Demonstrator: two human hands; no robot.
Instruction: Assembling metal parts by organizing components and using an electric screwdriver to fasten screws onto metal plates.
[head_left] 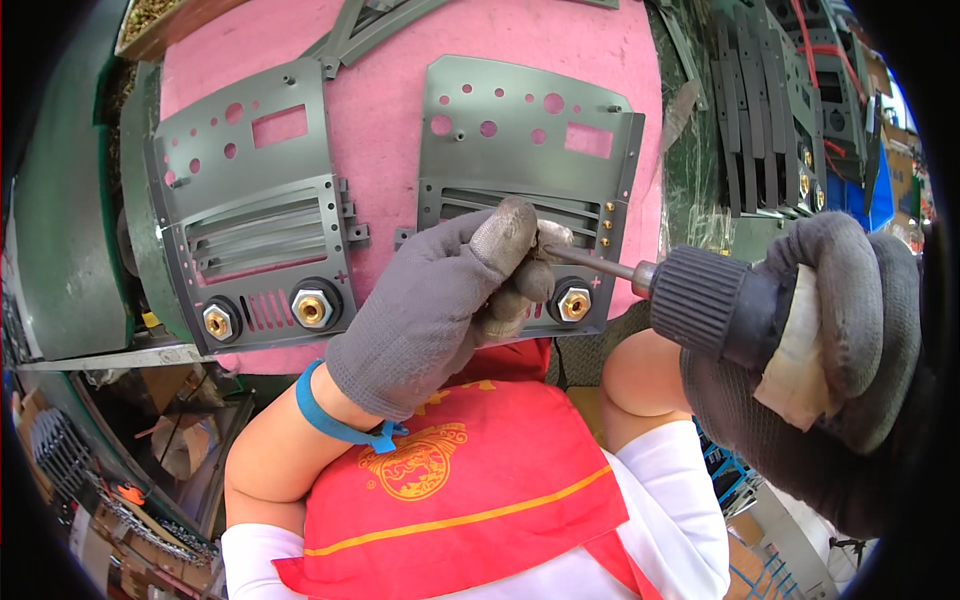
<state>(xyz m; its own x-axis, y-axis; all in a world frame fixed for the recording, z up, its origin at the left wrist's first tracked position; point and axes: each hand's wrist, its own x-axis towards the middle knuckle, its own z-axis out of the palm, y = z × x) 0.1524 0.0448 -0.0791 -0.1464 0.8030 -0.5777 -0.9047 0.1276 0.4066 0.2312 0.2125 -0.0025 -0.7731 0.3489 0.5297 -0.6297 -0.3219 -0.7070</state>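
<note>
In my right hand (850,310), gloved in dark grey, is a black electric screwdriver (700,300) with pale tape around its body. Its long thin bit (600,264) points left to the fingertips of my left hand (430,290). That hand, also gloved, is closed with thumb and fingers pinched around the bit's tip; whatever small piece they hold is hidden. Both hands are over the right grey metal panel (500,120), covering part of its slats and lower edge. A matching panel (240,190) lies to the left, with two brass-and-black terminals (315,308) along its bottom.
Pink matting (380,130) covers the bench under the panels. Grey metal frame pieces (385,35) lie at the far edge. More grey panels (760,120) stand stacked at the right. A wooden box of small parts (150,25) sits at the far left.
</note>
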